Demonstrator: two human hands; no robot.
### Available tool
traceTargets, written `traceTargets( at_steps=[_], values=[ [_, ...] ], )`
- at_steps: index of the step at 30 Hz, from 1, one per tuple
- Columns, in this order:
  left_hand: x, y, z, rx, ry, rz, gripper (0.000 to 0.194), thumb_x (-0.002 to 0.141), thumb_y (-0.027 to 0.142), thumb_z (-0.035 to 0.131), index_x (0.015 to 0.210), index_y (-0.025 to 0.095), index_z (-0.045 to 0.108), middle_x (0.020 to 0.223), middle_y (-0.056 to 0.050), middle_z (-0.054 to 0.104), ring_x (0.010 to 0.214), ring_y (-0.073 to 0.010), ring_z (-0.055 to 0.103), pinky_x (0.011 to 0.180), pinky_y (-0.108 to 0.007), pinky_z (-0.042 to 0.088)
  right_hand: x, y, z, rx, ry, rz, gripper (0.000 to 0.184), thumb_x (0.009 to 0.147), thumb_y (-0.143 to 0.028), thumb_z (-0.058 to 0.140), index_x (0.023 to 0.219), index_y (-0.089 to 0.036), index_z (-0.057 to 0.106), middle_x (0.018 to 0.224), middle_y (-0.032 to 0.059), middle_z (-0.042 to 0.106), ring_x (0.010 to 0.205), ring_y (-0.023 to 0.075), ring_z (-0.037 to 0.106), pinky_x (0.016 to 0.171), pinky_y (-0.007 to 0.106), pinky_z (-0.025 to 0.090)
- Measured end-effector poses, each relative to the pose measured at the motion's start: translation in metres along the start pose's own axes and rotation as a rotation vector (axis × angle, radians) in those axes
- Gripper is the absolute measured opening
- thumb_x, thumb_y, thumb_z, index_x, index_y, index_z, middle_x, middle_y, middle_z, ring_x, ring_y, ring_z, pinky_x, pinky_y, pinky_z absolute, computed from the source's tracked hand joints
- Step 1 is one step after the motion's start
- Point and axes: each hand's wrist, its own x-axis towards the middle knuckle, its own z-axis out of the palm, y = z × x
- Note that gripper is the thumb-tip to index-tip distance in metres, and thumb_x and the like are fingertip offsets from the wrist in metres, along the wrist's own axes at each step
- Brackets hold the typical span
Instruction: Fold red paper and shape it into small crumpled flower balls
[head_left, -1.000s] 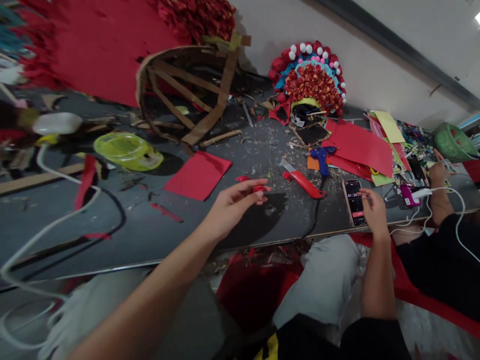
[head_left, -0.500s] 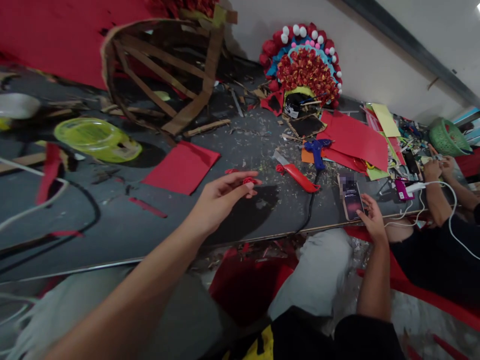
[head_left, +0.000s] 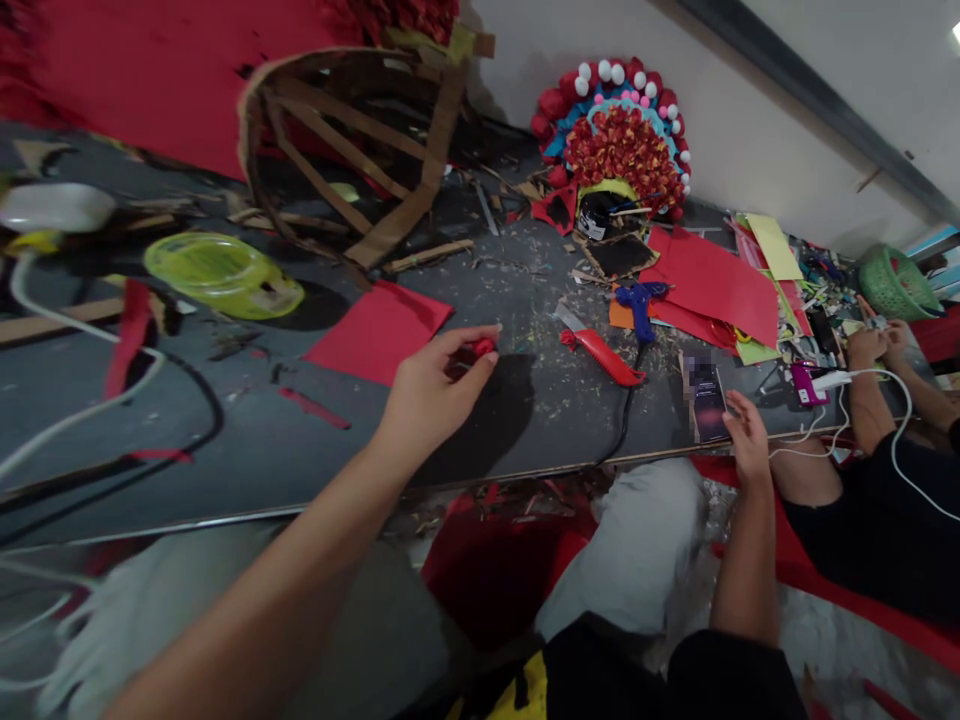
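Note:
My left hand (head_left: pixel 435 390) is pinched on a small red rosette (head_left: pixel 484 347), held over the table's front part; the fingers partly hide it. My right hand (head_left: pixel 748 440) is at the table's front edge, its thumb and fingers at the right side of a phone (head_left: pixel 709 402) with a lit dark screen. Between the hands lie a red-handled utility knife (head_left: pixel 606 355), its blade out, and a blue glue gun (head_left: pixel 641 303) with a black cord. A red paper sheet (head_left: pixel 382 335) lies just behind my left hand.
A cardboard frame (head_left: pixel 367 150) and a yellow plastic container (head_left: pixel 225 278) are at the left. Behind stands a decorated headdress (head_left: pixel 622 140). Red papers (head_left: pixel 720 285) and a green basket (head_left: pixel 896 280) are at the right, near a co-worker's hands (head_left: pixel 874 340). White cables cross both sides.
The view has shifted slightly left. My left hand's fingers have drawn closer together around the rosette. My right hand stays by the phone, its thumb now nearer the phone's edge.

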Motion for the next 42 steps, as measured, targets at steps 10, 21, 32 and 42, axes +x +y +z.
traceTargets(
  at_steps=[10, 21, 32, 42],
  values=[
    [0.011, 0.002, -0.021, 0.433, 0.109, 0.203, 0.037, 0.084, 0.026, 0.044, 0.115, 0.015, 0.062, 0.121, -0.011, 0.061, 0.105, -0.0252, 0.059, 0.087, -0.035, 0.049, -0.002, -0.128, 0.086, 0.022, 0.093, -0.342, 0.024, 0.088, -0.037, 0.048, 0.095, -0.021, 0.065, 0.097, 0.0073, 0.067, 0.094, 0.0206, 0.062, 0.087, 0.039, 0.049],
    [0.022, -0.011, -0.057, 0.823, 0.082, 0.065, 0.037, 0.08, 0.025, 0.061, 0.114, 0.012, 0.057, 0.119, -0.018, 0.06, 0.111, -0.0334, 0.055, 0.094, -0.042, 0.044, 0.007, -0.199, 0.177, 0.09, -0.474, -0.65, 0.021, 0.09, -0.025, 0.044, 0.093, -0.023, 0.065, 0.092, 0.0028, 0.07, 0.088, 0.0161, 0.064, 0.082, 0.031, 0.05],
    [0.022, -0.009, -0.062, 0.783, 0.158, -0.003, 0.026, 0.077, 0.012, 0.058, 0.102, 0.015, 0.065, 0.099, -0.015, 0.067, 0.096, -0.0342, 0.062, 0.08, -0.04, 0.047, -0.022, -0.189, 0.198, -0.041, -0.678, -0.706, 0.023, 0.089, -0.02, 0.044, 0.096, -0.022, 0.067, 0.093, 0.0045, 0.072, 0.089, 0.0171, 0.064, 0.083, 0.031, 0.049],
    [0.0, 0.021, -0.04, 0.395, 0.106, 0.192, 0.021, 0.08, 0.018, 0.05, 0.09, 0.015, 0.068, 0.09, -0.009, 0.069, 0.085, -0.0211, 0.064, 0.078, -0.029, 0.048, -0.03, -0.187, 0.207, 0.341, -0.481, -0.46, 0.047, 0.091, -0.032, 0.046, 0.137, -0.024, 0.041, 0.137, 0.0091, 0.052, 0.113, 0.016, 0.06, 0.08, 0.024, 0.055]
  ],
)
